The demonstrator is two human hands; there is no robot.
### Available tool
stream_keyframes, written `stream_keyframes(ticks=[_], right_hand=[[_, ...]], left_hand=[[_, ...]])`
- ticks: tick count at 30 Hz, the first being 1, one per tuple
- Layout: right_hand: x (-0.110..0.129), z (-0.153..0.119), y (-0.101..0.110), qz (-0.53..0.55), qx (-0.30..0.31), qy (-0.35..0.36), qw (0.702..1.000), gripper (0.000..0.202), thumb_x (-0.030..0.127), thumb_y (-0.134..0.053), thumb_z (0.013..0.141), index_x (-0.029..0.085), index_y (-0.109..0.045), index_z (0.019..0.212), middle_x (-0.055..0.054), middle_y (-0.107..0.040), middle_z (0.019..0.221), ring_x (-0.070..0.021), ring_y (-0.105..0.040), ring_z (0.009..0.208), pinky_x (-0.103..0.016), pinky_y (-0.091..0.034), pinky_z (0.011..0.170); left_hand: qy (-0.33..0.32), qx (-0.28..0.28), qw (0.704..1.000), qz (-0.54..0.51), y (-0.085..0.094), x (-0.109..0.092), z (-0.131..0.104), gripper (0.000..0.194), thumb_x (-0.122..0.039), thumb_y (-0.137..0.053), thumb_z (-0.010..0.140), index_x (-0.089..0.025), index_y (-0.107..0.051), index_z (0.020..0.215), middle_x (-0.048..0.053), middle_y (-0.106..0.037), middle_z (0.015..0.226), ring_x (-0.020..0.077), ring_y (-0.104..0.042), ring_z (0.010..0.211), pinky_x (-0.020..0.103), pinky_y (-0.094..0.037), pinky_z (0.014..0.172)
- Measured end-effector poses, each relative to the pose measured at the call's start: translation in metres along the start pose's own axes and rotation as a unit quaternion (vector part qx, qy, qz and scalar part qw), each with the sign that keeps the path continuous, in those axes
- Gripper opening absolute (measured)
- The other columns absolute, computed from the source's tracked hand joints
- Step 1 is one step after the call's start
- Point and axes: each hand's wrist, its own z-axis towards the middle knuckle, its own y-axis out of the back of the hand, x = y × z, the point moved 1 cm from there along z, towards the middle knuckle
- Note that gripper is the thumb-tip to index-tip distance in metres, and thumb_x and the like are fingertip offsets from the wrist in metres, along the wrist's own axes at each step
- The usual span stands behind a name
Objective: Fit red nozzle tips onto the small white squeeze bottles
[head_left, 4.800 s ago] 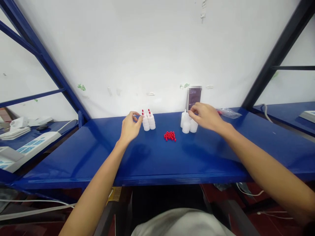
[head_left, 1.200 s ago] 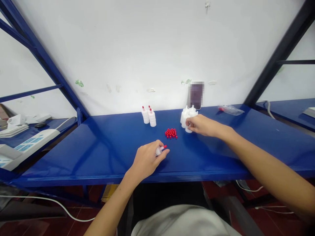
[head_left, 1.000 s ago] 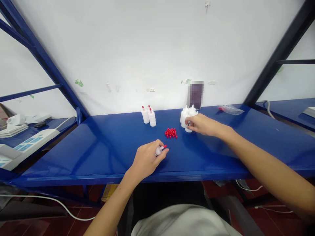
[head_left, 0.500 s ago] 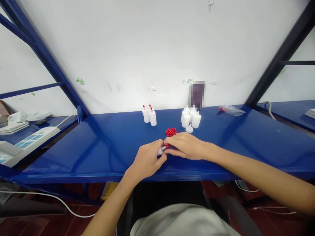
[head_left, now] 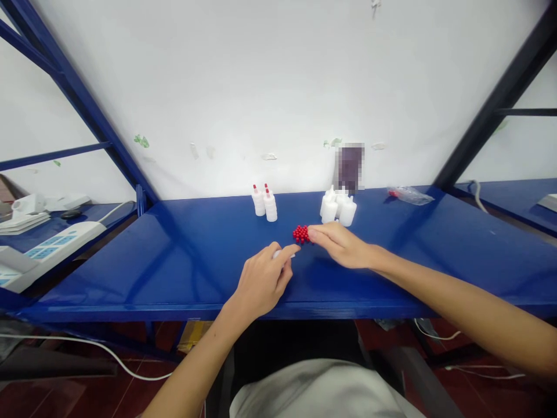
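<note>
My left hand (head_left: 263, 277) is closed around a white nozzle (head_left: 277, 254), mostly covered by the fingers; whether more is attached to it is hidden. Its index finger stretches forward along the nozzle. My right hand (head_left: 342, 242) has its fingertips pinched together at the right edge of a pile of small red tip caps (head_left: 300, 234). What lies between those fingertips cannot be made out. Behind the pile stand three ribbed white pieces (head_left: 270, 209) with red-tipped nozzles. White nozzle-topped pieces (head_left: 347, 213) without red tips stand grouped beyond my right hand.
The blue table (head_left: 195, 244) reaches back to a white wall. A clear plastic bag (head_left: 411, 195) with something red inside lies at the back right. A white power strip (head_left: 56, 252) sits at the left, beside the blue frame post (head_left: 82, 104).
My right hand has left the nozzle in my left hand and moved right and away from me to the red caps. A red tip showed on that nozzle before; none shows now.
</note>
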Motion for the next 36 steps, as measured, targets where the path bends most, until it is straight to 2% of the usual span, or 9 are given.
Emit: stream_keyframes(ticks=[4,9,16,22,36], right_hand=[[-0.013,-0.001,0.012,-0.099,0.047,-0.026,0.994,0.026,0.039,-0.031,0.104,0.021,-0.046,0.091,0.0,-0.056,0.076,-0.0157,-0.048,0.063,-0.029,-0.033,0.062],[-0.024,0.001,0.011,-0.158,0.075,-0.005,0.984,0.022,0.035,-0.045,0.099,0.019,-0.059,0.1,-0.006,-0.062,0.097,-0.0173,-0.056,0.076,-0.029,-0.038,0.067],[-0.034,0.003,0.008,-0.186,0.098,-0.046,0.977,0.022,0.035,-0.054,0.094,0.019,-0.067,0.101,-0.006,-0.062,0.092,-0.0185,-0.057,0.078,-0.029,-0.039,0.066],[-0.028,0.004,0.009,-0.17,0.079,-0.039,0.982,0.019,0.033,-0.055,0.093,0.019,-0.065,0.102,-0.006,-0.065,0.092,-0.0181,-0.058,0.076,-0.028,-0.039,0.066],[-0.029,0.004,0.004,-0.175,0.089,-0.017,0.98,0.023,0.03,-0.047,0.098,0.018,-0.066,0.102,-0.007,-0.068,0.096,-0.0188,-0.062,0.079,-0.028,-0.041,0.068]], left_hand=[[0.038,0.002,0.998,-0.043,0.001,0.002,0.001,0.035,-0.029,-0.038,0.101,-0.024,-0.047,0.134,0.004,-0.067,0.106,0.0197,-0.065,0.094,0.031,-0.048,0.082],[0.046,0.019,0.997,-0.052,0.001,0.002,0.003,0.029,-0.032,-0.04,0.1,-0.025,-0.051,0.127,0.003,-0.069,0.11,0.0209,-0.067,0.097,0.031,-0.048,0.083],[0.042,0.023,0.998,-0.04,0.0,0.002,0.003,0.026,-0.033,-0.039,0.101,-0.027,-0.053,0.121,0.001,-0.07,0.108,0.0204,-0.067,0.097,0.031,-0.049,0.084],[0.042,0.024,0.998,-0.033,0.0,0.002,0.002,0.027,-0.033,-0.04,0.1,-0.026,-0.051,0.124,0.002,-0.07,0.11,0.0209,-0.067,0.099,0.032,-0.049,0.085],[0.03,0.028,0.999,-0.029,-0.001,0.003,0.003,0.026,-0.034,-0.039,0.101,-0.026,-0.053,0.121,0.002,-0.07,0.107,0.0208,-0.067,0.099,0.032,-0.049,0.086]])
